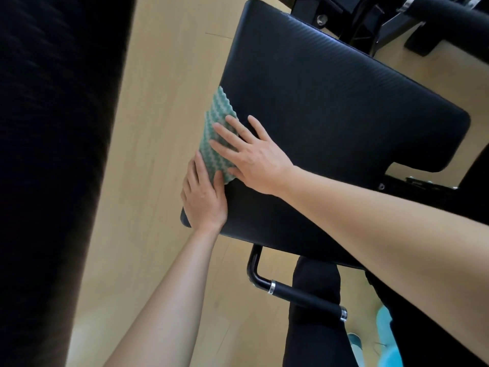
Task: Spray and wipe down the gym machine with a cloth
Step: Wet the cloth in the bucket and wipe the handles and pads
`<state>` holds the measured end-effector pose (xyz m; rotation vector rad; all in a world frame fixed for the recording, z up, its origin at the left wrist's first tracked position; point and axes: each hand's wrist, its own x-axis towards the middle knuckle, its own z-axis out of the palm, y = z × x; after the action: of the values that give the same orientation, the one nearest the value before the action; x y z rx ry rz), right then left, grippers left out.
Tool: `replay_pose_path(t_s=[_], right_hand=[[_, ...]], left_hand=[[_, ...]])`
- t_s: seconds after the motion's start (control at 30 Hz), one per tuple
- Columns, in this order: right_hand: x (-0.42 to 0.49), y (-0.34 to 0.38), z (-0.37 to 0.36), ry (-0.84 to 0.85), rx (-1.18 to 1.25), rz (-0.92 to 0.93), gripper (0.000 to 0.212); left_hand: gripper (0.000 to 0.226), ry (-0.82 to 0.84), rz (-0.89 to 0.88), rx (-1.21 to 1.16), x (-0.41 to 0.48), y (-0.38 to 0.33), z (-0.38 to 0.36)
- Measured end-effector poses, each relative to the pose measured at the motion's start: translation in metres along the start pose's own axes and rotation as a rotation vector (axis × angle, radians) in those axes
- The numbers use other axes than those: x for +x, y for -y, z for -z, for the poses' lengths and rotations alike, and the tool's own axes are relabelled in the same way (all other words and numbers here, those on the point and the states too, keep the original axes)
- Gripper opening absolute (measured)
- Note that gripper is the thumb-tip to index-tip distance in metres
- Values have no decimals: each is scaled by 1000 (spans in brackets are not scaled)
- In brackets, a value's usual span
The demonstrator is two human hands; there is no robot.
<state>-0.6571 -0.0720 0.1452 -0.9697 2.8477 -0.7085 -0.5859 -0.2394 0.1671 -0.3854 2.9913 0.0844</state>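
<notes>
Gym machine grip bar (304, 292), nearest, is untouched; beyond it the left hand (205, 197) is laid open along the edge of the pad (330, 102), thumb touching the cloth (218, 107), which is pinned flat under the spread fingers of the right hand (254, 157). Wiping is judged barely begun: the broad pad past the fingertips and the frame (357, 30) farther off are not yet done, and no spray bottle is seen.

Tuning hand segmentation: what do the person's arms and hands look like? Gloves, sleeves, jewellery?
The left hand and right hand are bare: no gloves, rings or watch visible. The left forearm and right forearm are bare too, with no sleeve in view up to the frame edge.
</notes>
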Motion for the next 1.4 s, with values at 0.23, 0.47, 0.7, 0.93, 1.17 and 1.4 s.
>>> replay_pose_path(t_s=[0.23,0.47,0.7,0.93,1.17,1.4], right_hand=[[-45,63,-27,128,59,125,65],[-89,2,-3,-32,62,-285,79],[-106,-100,26,40,98,-799,111],[-122,-166,36,-61,155,-1040,103],[-133,-208,40,-25,268,-1049,92],[-136,-210,32,-79,272,-1055,96]], left_hand=[[76,36,98,98,-77,47,2],[83,38,292,47,-26,1,4],[64,-18,290,29,73,-90,2],[70,-86,193,63,140,-173,-2],[69,-112,-23,149,187,-232,-1],[53,-78,-379,290,186,-258,-8]])
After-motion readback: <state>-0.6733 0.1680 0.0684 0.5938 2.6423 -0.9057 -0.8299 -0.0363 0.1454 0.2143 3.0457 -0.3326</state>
